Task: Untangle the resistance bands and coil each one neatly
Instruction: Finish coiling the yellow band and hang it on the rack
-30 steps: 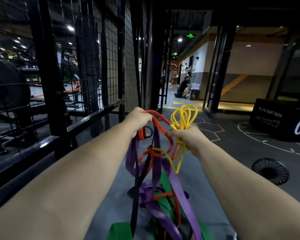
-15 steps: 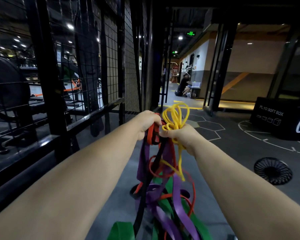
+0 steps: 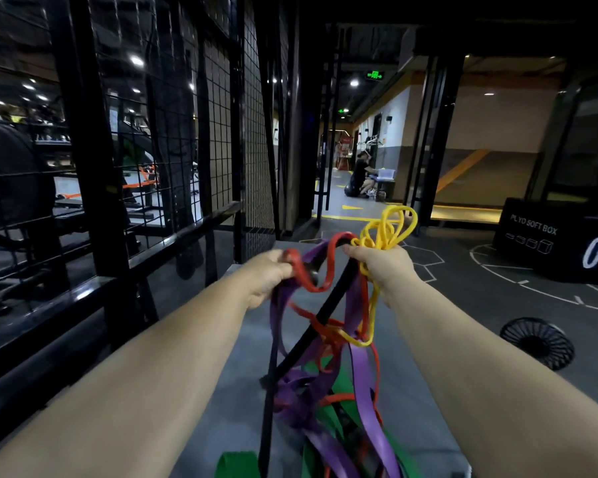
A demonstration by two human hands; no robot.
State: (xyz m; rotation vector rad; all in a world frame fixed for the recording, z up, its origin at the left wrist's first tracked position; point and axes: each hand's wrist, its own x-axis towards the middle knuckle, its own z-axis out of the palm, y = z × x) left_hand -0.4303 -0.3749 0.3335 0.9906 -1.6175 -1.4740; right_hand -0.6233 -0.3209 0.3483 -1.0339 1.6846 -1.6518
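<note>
A tangle of resistance bands hangs between my raised hands above a grey surface [image 3: 228,391]. My left hand [image 3: 268,279] grips the red band [image 3: 306,277] together with purple band loops [image 3: 278,315]. My right hand [image 3: 382,263] is closed on the yellow band [image 3: 389,229], whose loops stick up above the fist; one yellow strand runs down into the knot. A black band [image 3: 320,322] slants down from my right hand through the tangle. Purple, red and green bands [image 3: 342,384] trail down into a heap at the bottom.
A black wire-mesh rack [image 3: 173,150] runs along the left. A black plyo soft box [image 3: 560,243] stands at the right and a small black fan [image 3: 537,341] lies on the dark floor. A person [image 3: 361,177] crouches far down the corridor.
My hands, close together half a second ago, have moved apart, stretching the red band into a loop between them. The yellow loops have shifted right with my right hand.
</note>
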